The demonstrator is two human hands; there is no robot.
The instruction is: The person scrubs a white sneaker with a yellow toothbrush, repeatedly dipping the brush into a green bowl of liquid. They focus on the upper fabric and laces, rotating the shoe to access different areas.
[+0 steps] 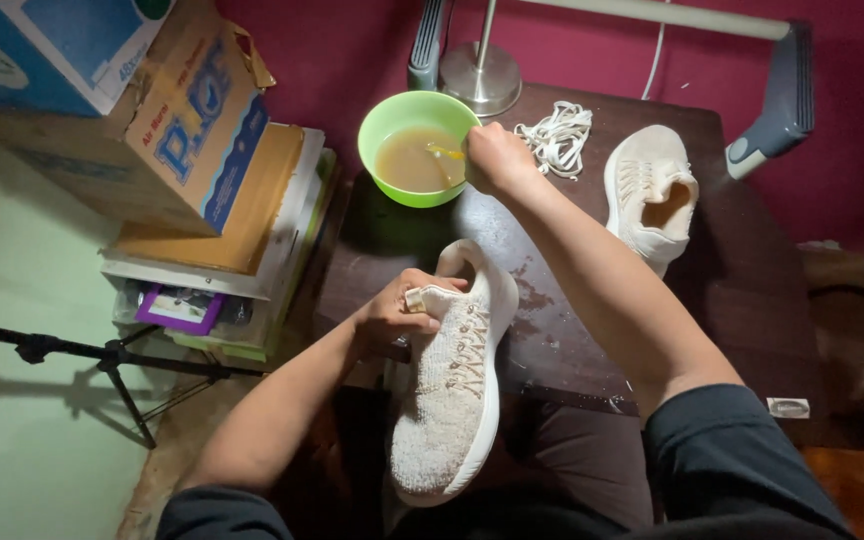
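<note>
We see a dark wooden counter (742,280), wet in patches, with its near edge running just above our lap. The left edge sits right against a stack of books and folders (242,250) topped by cardboard boxes (172,110), so little room on that side. The right half of the counter is mostly free past the second shoe. Behind it, a maroon wall and a lamp base (482,75) close off the far edge.

Our left hand (392,315) wraps the collar of a cream knit shoe (452,390), laces out. The grip is closed around the heel tab and opening, thumb on top, fingers tucked under. The shoe's heel rests at the counter's near edge; its toe hangs off the edge over our lap, pointing toward us.

Our right hand (497,160) is at the rim of a green bowl (414,145) holding cloudy brownish liquid. The grip is pressed together in a fist around a thin yellowish tool (447,153), probably a brush; its tip dips into the liquid. We can't tell the tool's exact kind, as the hand hides most of it.

A bundle of white laces (557,135) lies just beside the right hand, on the far part of the counter. The second cream shoe (652,195) sits right of that, toe toward the far edge, well apart from the held shoe. A tripod (102,355) stands on the floor at left.
</note>
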